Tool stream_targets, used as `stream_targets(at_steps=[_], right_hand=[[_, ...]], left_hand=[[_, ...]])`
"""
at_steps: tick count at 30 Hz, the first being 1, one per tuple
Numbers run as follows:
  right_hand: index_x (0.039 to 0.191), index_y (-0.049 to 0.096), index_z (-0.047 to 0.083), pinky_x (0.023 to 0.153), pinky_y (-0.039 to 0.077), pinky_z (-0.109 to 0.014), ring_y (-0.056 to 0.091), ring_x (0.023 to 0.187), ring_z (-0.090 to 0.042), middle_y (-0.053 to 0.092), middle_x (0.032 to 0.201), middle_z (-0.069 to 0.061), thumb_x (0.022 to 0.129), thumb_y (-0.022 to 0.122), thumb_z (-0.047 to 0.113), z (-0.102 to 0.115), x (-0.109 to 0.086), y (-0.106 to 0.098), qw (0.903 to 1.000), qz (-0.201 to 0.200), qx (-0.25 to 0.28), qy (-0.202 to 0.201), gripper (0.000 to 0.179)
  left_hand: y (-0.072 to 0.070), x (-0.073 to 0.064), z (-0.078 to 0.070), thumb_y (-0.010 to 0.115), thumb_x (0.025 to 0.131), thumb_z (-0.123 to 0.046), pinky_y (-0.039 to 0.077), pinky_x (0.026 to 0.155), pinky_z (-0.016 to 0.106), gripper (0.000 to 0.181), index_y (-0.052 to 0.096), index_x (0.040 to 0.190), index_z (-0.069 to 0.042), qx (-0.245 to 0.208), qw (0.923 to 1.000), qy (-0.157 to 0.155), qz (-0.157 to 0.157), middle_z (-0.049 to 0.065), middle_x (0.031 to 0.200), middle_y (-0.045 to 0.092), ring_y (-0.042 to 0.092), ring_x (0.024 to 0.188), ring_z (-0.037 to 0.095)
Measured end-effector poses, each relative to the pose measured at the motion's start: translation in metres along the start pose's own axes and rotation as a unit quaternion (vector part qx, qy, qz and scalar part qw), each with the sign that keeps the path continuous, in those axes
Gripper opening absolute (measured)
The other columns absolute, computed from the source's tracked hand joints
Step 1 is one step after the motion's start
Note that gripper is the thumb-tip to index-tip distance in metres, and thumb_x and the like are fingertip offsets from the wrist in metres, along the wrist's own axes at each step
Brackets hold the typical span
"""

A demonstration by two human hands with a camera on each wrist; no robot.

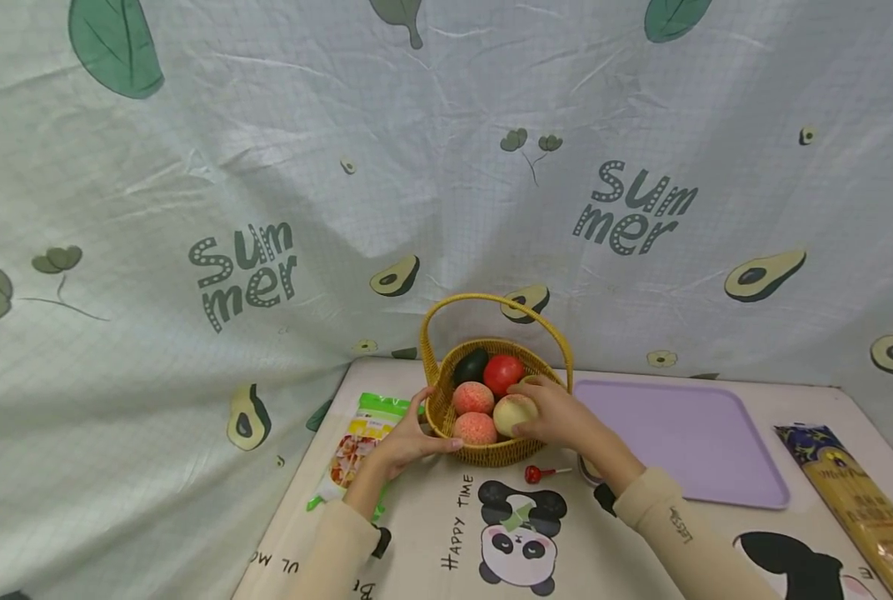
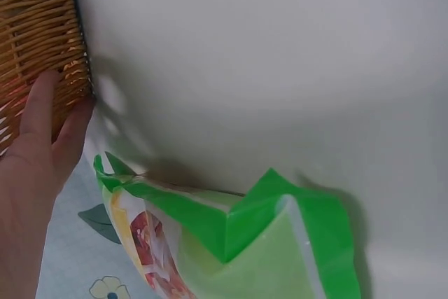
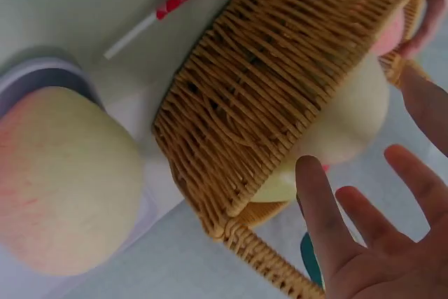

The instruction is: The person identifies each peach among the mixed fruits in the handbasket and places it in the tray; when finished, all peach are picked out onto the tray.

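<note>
A wicker basket point(image 1: 491, 455) with a tall handle holds a dark green avocado-like fruit point(image 1: 471, 367), a red round fruit point(image 1: 503, 374), two pinkish peaches point(image 1: 473, 398) and a pale peach point(image 1: 514, 415). My left hand point(image 1: 409, 437) grips the basket's left side, thumb along the front rim and fingers against the outer wicker. My right hand point(image 1: 559, 412) is over the basket's right side, around the pale peach; the right wrist view shows its fingers point(image 3: 322, 208) spread beside that peach. A yellow-green fruit point(image 3: 276, 185) sits near these fingers, partly hidden by the rim.
A red lollipop point(image 1: 534, 474) lies before the basket. A purple tray point(image 1: 671, 433) is on the right, with another pale peach point(image 3: 66, 180) at its corner. A green-edged food bag point(image 1: 360, 442) lies left; a long yellow packet point(image 1: 851, 500) lies far right. A printed curtain point(image 1: 446, 192) hangs behind.
</note>
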State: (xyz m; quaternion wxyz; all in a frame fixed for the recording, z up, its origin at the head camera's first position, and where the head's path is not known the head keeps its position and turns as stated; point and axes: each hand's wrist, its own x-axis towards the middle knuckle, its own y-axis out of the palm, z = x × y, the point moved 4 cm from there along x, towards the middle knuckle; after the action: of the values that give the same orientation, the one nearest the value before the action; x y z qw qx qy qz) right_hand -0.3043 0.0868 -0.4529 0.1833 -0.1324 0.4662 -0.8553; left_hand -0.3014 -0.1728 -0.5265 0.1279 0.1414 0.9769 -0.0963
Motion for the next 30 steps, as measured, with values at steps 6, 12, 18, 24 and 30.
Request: stream_targets(at_steps=[6,12,18,24,30], right_hand=[[0.129,0.072,0.008,0.087,0.052,-0.042,0.060,0.109,-0.029,0.066,0.129,-0.019,0.078,0.089,0.012,0.002,0.017,0.009,0.9993,0.034,-0.003,0.015,0.055],[0.123,0.076,0.005,0.085,0.052,-0.037,0.060,0.101,-0.024,0.074,0.118,-0.011,0.071,0.093,0.006,0.003,0.027,0.011,0.9991,0.041,0.004,0.011,0.054],[0.119,0.077,0.007,0.083,0.052,-0.037,0.060,0.097,-0.022,0.075,0.113,-0.008,0.069,0.094,0.010,-0.001,0.029,0.012,0.9993,0.037,0.000,0.006,0.052],[0.119,0.076,0.011,0.086,0.053,-0.041,0.063,0.104,-0.025,0.073,0.119,-0.009,0.072,0.093,0.012,0.000,0.024,0.007,0.9998,-0.012,0.013,-0.012,0.050],[0.127,0.073,0.011,0.088,0.057,-0.047,0.064,0.114,-0.031,0.072,0.126,-0.011,0.074,0.093,0.015,0.010,0.015,-0.013,0.9967,-0.046,0.064,-0.018,0.056]], left_hand=[[0.000,0.001,0.000,0.094,0.078,-0.019,0.042,0.117,0.056,0.121,0.011,0.165,-0.030,-0.003,1.0000,-0.001,0.003,0.032,0.159,0.032,0.047,0.143,0.046],[-0.001,0.001,0.000,0.094,0.078,-0.020,0.044,0.115,0.056,0.120,0.012,0.165,-0.032,0.003,1.0000,0.002,-0.002,0.031,0.158,0.034,0.050,0.140,0.044],[-0.001,0.001,0.001,0.094,0.078,-0.021,0.044,0.115,0.056,0.119,0.013,0.165,-0.032,0.001,1.0000,0.000,0.000,0.032,0.160,0.031,0.049,0.141,0.046],[0.000,0.000,0.001,0.094,0.078,-0.022,0.044,0.115,0.056,0.120,0.012,0.165,-0.032,0.007,1.0000,0.000,0.001,0.032,0.160,0.032,0.050,0.140,0.046],[-0.001,0.000,0.000,0.094,0.078,-0.021,0.047,0.112,0.054,0.119,0.013,0.165,-0.033,0.008,1.0000,0.003,-0.004,0.032,0.158,0.035,0.055,0.136,0.044]])
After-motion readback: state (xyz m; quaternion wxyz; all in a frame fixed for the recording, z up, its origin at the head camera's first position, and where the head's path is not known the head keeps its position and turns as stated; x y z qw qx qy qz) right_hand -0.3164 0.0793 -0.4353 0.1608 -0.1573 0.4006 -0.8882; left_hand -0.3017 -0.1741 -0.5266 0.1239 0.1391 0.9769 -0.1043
